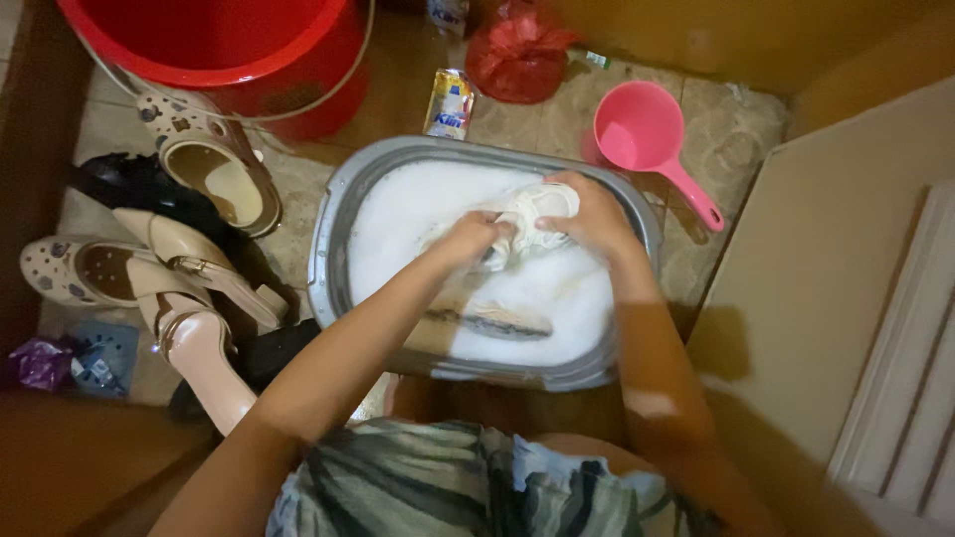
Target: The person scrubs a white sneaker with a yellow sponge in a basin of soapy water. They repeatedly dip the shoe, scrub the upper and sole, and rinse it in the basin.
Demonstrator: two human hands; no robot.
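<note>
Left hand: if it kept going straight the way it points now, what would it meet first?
The left hand points up-right at the white shoe it already touches; the right hand holds the shoe's far side. Beyond, probably the grey basin rim.

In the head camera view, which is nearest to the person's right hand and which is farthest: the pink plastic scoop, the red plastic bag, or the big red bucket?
From the right hand, which grips a white shoe over the foamy grey tub:
1. Pink plastic scoop, just beyond the tub, to the right.
2. Red plastic bag, farther back on the floor.
3. Big red bucket, far back on the left.
</note>
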